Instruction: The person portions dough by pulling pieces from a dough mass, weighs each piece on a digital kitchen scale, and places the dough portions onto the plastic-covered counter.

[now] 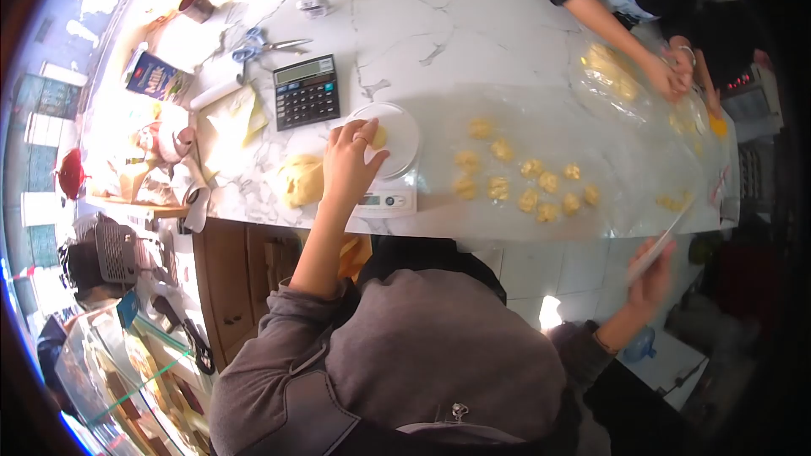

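My left hand point(348, 160) is over the round plate of a white kitchen scale point(397, 167). Its thumb and fingers curve around a small piece of yellow dough point(380, 137), partly hidden by the fingers. Just left of that wrist lies a larger lump of dough point(302, 181). Off the table's front edge at the right, my right hand point(652, 277) grips a thin white dough scraper point(659, 247), slightly blurred and tilted. Several small dough pieces point(530, 169) are spread out right of the scale, and dough scraps point(673, 201) lie near the scraper.
Behind the scale sit a calculator point(306, 91) and scissors point(269, 46). A milk carton point(156, 76) stands at the left. Across the marble-patterned table point(422, 25), another person's hands point(673, 74) are beside plastic-covered dough point(610, 70).
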The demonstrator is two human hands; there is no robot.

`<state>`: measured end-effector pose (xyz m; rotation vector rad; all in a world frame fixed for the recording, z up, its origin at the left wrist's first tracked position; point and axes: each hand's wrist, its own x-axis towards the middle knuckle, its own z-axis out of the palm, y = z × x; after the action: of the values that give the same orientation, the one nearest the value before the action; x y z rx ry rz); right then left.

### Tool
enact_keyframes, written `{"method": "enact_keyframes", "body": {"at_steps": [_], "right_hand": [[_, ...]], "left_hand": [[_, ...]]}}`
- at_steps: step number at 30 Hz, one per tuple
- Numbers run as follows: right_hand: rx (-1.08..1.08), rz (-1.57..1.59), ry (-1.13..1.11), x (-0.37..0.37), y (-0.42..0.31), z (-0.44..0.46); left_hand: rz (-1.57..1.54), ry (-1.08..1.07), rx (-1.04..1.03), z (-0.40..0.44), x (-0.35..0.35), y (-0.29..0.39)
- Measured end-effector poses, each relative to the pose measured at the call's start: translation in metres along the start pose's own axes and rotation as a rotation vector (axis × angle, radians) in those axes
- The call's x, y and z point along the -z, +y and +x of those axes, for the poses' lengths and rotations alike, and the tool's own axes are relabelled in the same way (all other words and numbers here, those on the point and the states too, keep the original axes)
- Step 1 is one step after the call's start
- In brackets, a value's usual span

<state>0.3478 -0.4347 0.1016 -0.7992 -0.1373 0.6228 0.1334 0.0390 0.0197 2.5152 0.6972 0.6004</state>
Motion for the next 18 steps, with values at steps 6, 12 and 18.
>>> {"method": "enact_keyframes", "body": {"at_steps": [6,12,18], "right_hand": [[-0.624,0.138,-0.088,-0.006,0.075,-0.024],[-0.633,0.293,-0.097,-0.036,0.133,-0.017],[-0.641,0.311,-0.049,-0.056,0.125,0.011]], "left_hand": [[-0.228,0.048,0.166,0.006,0.002,0.003],[-0.405,-0.055,0.185,-0.015,0.042,0.044],[-0.534,-0.791,0.102,-0.091,0.0,0.091]]}}
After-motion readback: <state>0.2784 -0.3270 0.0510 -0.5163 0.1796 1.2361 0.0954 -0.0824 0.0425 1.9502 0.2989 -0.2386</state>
